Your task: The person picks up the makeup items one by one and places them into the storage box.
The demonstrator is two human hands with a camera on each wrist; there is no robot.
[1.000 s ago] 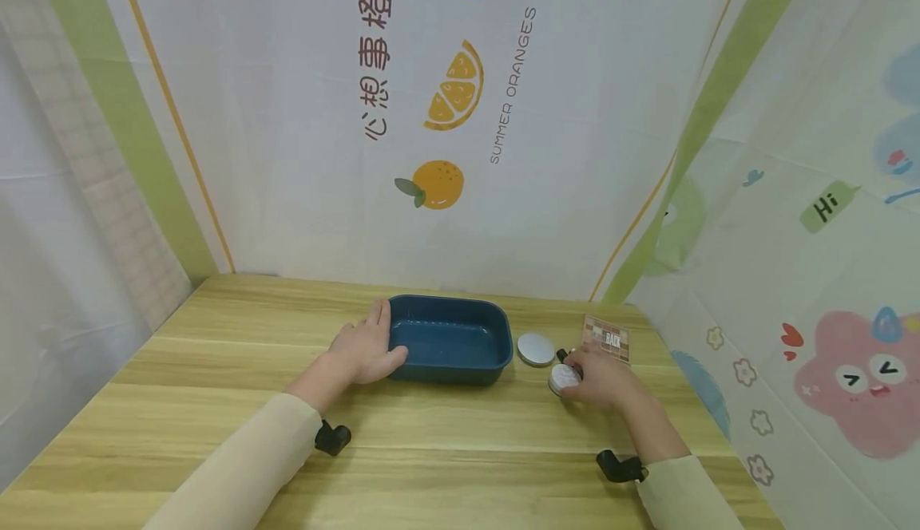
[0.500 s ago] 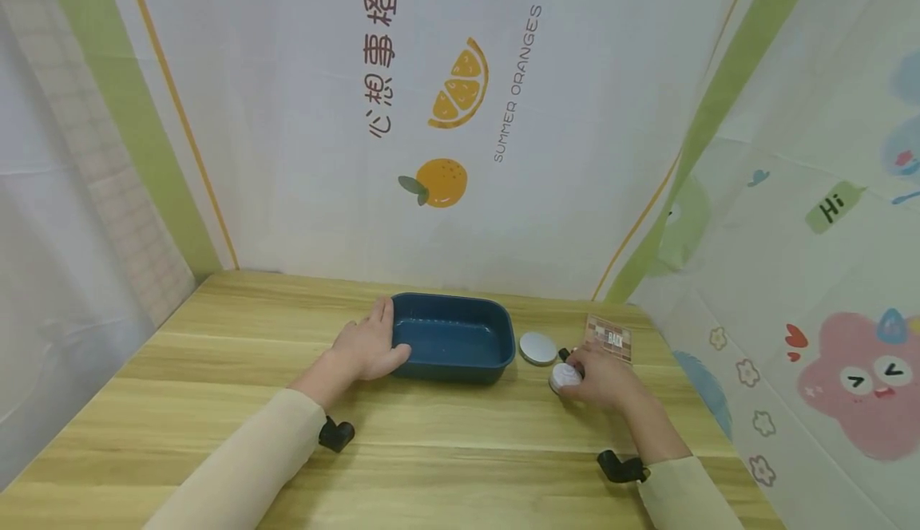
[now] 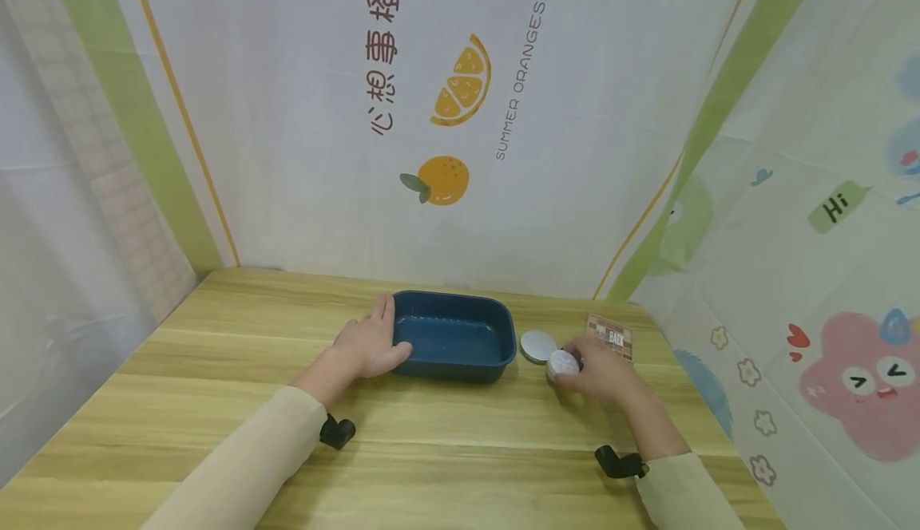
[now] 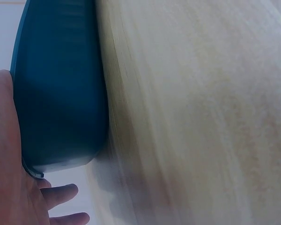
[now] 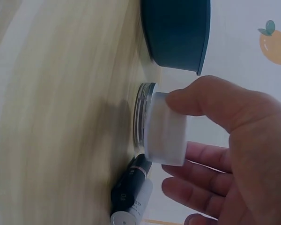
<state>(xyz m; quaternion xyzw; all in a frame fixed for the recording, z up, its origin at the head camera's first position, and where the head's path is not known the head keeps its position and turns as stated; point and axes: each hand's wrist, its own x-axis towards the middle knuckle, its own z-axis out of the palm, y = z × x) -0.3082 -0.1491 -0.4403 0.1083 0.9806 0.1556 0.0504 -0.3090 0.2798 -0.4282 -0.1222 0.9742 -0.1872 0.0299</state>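
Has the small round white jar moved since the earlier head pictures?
Yes: the jar shifted up the head view, nearer the flat round silver disc.

Site: screened-off table booth | Surface: wood-grain tabletop (image 3: 446, 450) | Enclosure: printed white sheets (image 3: 309, 155) hang at the back, left and right | Prints: orange slice (image 3: 462, 85), "SUMMER ORANGES" lettering (image 3: 521, 81), pink cartoon figure (image 3: 858, 414) | Building type: cannot be determined from these views
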